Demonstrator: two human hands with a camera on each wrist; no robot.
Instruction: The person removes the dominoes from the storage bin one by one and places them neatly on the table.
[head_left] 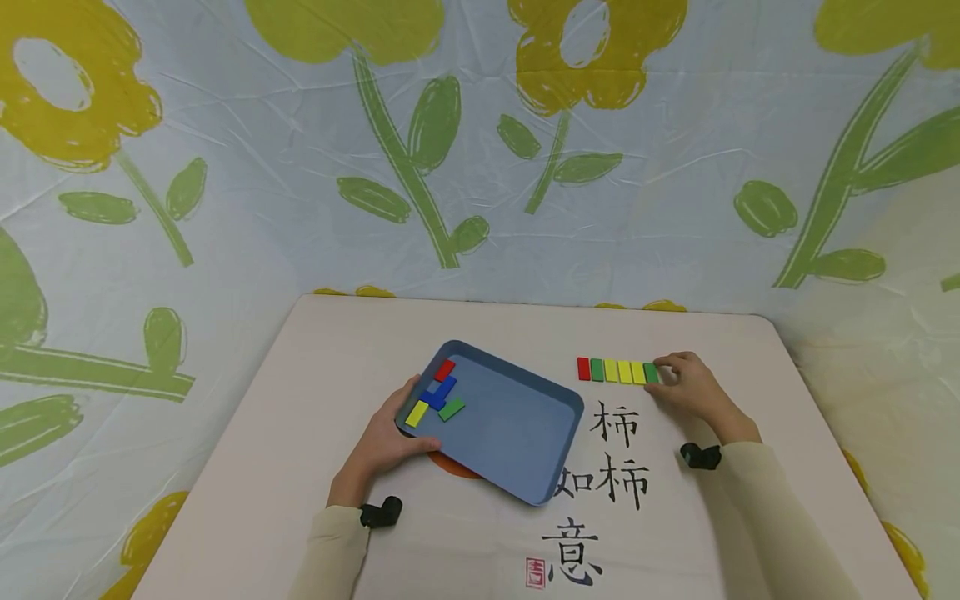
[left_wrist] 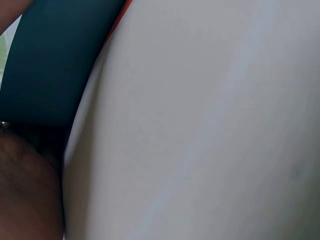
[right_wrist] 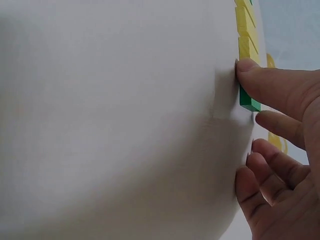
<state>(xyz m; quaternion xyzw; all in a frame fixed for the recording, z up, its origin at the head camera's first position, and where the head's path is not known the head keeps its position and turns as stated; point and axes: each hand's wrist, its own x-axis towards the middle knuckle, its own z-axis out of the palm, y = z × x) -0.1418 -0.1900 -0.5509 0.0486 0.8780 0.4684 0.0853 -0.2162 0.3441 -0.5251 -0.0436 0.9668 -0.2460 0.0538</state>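
Note:
A shallow blue-grey tray (head_left: pixel 510 425) lies at an angle on the table. My left hand (head_left: pixel 384 442) grips its left corner, the thumb along the near rim; in the left wrist view the tray's dark side wall (left_wrist: pixel 50 65) fills the upper left. Inside that corner are loose blocks: a red block (head_left: pixel 445 370), blue pieces (head_left: pixel 444 390), a yellow block (head_left: pixel 417 414) and a green block (head_left: pixel 452 409). To the right stands a row of red, green and yellow blocks (head_left: pixel 611 370). My right hand (head_left: pixel 697 387) pinches the green end block (right_wrist: pixel 249 101) between thumb and forefinger, against the row.
The pale table cloth (head_left: pixel 450 550) carries black written characters (head_left: pixel 618 483), a red seal mark (head_left: pixel 535 573) and an orange print (head_left: pixel 456 467) partly under the tray. A flower-patterned curtain (head_left: pixel 300 167) rises behind the table and along both sides.

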